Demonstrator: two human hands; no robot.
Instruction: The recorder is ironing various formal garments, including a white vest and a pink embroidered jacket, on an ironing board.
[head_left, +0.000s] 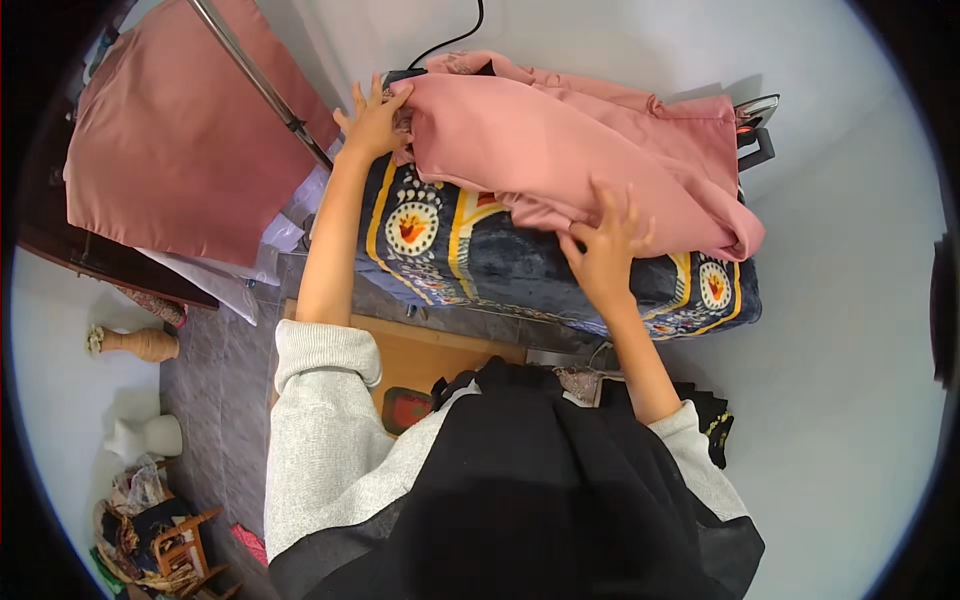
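A pink satin-like garment (520, 130) lies bunched and folded over a padded board covered with a dark blue patterned blanket (520, 255). My left hand (372, 122) is at the garment's left end, fingers spread, with the thumb side against the cloth. On the garment's near edge rests my right hand (608, 250), its fingers fanned out over the fabric and the thumb by the lower fold. Beyond the garment's right end an iron (757, 130) shows in part; the cloth hides some of it.
A metal pole (250, 75) slants at the left before a hanging pink cloth (190, 150). A black cord (455, 40) runs up the wall behind the board. On the left floor side are a vase (145, 344), a white bust form (145, 438) and a loaded wooden chair (180, 545).
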